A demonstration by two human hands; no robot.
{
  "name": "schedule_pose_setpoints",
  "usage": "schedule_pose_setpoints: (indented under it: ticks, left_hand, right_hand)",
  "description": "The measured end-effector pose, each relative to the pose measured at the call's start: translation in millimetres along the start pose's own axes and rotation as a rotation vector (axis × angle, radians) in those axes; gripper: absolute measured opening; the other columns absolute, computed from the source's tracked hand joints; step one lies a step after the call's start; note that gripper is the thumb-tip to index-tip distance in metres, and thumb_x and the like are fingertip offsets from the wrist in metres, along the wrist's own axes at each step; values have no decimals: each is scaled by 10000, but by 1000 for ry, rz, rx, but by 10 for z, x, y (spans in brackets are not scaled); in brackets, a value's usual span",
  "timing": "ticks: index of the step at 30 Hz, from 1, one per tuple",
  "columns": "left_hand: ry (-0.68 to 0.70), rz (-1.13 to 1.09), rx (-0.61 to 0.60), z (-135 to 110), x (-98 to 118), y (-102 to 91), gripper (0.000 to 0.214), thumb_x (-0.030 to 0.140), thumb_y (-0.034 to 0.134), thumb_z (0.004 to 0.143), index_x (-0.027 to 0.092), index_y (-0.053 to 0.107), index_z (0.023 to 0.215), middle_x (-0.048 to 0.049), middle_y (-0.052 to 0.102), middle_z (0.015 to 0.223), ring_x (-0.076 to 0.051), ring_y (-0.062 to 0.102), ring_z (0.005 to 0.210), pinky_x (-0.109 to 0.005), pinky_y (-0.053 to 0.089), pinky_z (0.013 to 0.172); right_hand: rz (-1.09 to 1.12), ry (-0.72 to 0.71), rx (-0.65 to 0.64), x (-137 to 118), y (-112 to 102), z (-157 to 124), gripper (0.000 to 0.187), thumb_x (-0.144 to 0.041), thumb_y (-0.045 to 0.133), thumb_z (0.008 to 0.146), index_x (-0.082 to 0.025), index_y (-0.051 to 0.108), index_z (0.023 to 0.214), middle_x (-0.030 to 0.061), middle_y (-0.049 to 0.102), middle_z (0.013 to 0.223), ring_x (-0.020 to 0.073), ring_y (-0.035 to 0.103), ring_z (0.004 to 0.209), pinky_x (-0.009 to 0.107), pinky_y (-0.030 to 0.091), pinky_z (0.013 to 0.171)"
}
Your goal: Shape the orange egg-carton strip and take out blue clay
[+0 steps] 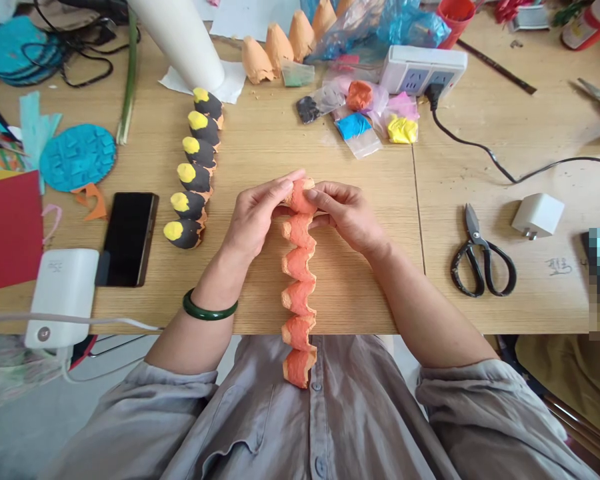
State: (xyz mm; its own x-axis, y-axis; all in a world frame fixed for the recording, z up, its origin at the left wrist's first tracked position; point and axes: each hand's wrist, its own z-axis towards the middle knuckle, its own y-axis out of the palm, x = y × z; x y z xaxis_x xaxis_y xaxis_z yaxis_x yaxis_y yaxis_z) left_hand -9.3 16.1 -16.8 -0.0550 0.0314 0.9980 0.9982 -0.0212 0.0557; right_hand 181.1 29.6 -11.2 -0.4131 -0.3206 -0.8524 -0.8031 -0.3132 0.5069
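Note:
A strip of egg carton cups (298,299), mostly coated in orange-red with pale tan tips, runs toward my body and past the table's front edge. Its far end is pinched between both hands. My left hand (256,217) grips that end cup from the left, its fingers closed around the side. From the right, my right hand (347,215) presses its thumb on the same cup, with the other fingers tucked behind and partly hidden. To the left stands a second egg carton strip (196,152), coated black with yellow tips.
Small bags of coloured clay (355,125) lie near a power strip (424,69) with a trailing cord. Black-handled scissors (480,257) and a white charger (537,215) are at right. At left are a phone (129,239), power bank (61,293) and blue disc (79,157). A white cylinder (180,40) stands behind.

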Motion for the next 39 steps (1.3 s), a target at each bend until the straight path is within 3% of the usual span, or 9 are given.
schedule_pose_setpoints:
  ticks: [2,7,13,21,24,31,39]
  left_hand:
    - [-5,-27,-60,11,11,-29,559,692,883,928,259,917,1281,-99,883,1322,-369,806,1334,-491,717,1078]
    - [73,5,-160,73,-37,-109,656,564,1076,773,309,898,1350,-76,875,1354,-362,813,1331,-511,696,1160]
    - [152,65,-158,67,-115,-118,666,577,1058,828,292,876,1402,-82,881,1288,-346,844,1233,-534,711,1135]
    - [250,125,-210,56,-110,-128,634,565,1029,882,296,862,1432,-109,825,1459,-376,781,1382,-535,683,1183]
    - [270,148,-225,63,-125,-142,640,561,1008,907,306,843,1470,-99,830,1449,-356,795,1346,-516,699,1153]
    - [257,162,-221,62,-124,-143,638,582,999,905,300,844,1456,-90,823,1452,-363,795,1333,-559,667,1197]
    - [164,98,-164,23,-23,-44,625,564,1069,797,286,893,1329,-106,839,1383,-374,789,1332,-538,657,1186]
  right_hand:
    - [-3,-5,15,0,-3,3,519,-619,1072,742,-187,800,836,-24,755,815,108,723,784,203,676,710]
    - [-18,23,23,-18,-4,-3,562,-661,1057,728,-186,769,811,-17,725,799,125,715,798,211,650,699]
    - [-120,-39,9,11,-16,17,555,-620,1055,751,-197,699,793,-47,646,752,98,588,727,223,537,683]
    - [-151,-78,33,32,-20,40,648,-675,990,808,-214,557,667,-62,528,667,88,472,665,231,441,633]
    - [-143,-66,34,29,-21,34,645,-685,1004,777,-213,576,676,-55,549,682,89,478,672,226,450,629]
    - [-61,44,50,13,-44,23,595,-759,951,781,-238,665,809,-5,672,839,157,633,817,255,595,690]
    - [-138,-7,108,-17,21,-2,660,-699,980,802,-228,544,650,-44,542,685,105,512,687,223,517,651]
